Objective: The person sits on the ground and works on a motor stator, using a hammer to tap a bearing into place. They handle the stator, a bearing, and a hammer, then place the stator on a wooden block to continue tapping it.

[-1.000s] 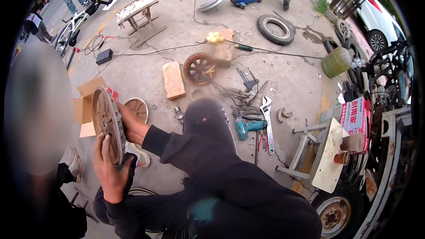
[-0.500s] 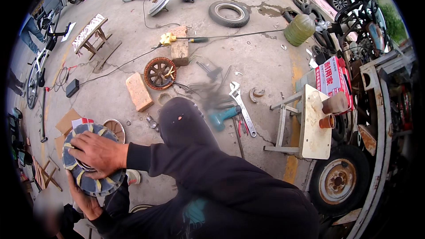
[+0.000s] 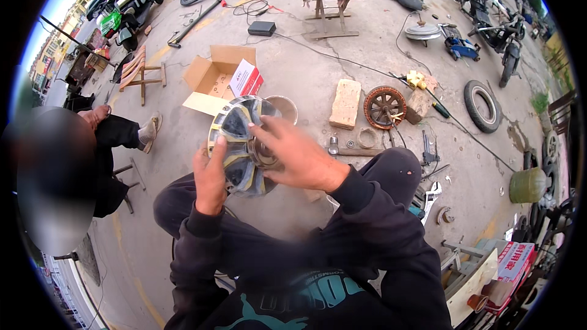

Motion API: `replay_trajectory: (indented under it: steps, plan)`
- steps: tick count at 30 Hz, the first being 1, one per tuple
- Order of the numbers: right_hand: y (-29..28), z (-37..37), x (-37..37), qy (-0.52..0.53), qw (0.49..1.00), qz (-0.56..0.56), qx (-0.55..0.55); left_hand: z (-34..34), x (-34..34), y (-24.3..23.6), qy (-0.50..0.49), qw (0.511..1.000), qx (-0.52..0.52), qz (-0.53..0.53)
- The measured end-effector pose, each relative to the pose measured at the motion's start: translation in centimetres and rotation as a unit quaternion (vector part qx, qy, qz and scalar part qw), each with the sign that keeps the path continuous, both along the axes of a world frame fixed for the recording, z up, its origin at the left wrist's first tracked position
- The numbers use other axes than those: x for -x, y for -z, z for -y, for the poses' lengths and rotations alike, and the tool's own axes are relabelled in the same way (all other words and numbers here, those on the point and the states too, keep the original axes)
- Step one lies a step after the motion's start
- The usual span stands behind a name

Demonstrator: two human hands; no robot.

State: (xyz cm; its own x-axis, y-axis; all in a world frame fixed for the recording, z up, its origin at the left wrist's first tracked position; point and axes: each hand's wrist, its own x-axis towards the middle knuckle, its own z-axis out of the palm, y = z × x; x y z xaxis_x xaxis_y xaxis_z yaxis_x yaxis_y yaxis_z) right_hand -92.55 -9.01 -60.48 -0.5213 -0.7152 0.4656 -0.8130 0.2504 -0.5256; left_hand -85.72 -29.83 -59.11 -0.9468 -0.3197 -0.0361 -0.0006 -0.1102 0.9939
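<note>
A round wheel hub cover, dark grey with yellowish ribs, is held up tilted before me, above my lap. My left hand grips its near left rim, thumb on the face. My right hand reaches over from the right, its fingers curled on the round metal centre of the cover; the undersides of those fingers are hidden. Just behind the cover, a shallow round part shows partly. An open cardboard box stands beyond it.
To the right lie a brick, a copper-wound motor stator, a metal ring and an adjustable wrench. A person sits close on my left. Cables cross the ground ahead; a tyre lies at far right.
The view has swung left, bringing the cover towards the middle. It now faces more toward me, with my left hand on its near left rim and my right on its centre.
</note>
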Motion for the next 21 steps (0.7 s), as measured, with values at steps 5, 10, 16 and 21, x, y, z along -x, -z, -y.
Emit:
replay_trajectory:
  steps: [5,10,16,21]
  plan:
    - [0.6,1.1,-1.0,0.165,0.934,0.313,-0.044,0.3,-1.9,2.6,0.016,0.999,0.026,0.018]
    - [1.6,1.9,-2.0,0.051,0.985,0.085,-0.142,0.5,-1.6,4.4,0.011,0.999,0.019,0.023]
    - [3.5,0.5,-1.4,-0.007,0.97,-0.194,-0.149,0.8,-1.0,6.6,0.011,0.979,-0.188,0.076]
    - [-2.9,-4.5,3.9,0.243,0.932,-0.21,-0.167,5.3,-0.5,8.6,-0.066,0.936,-0.334,0.089]
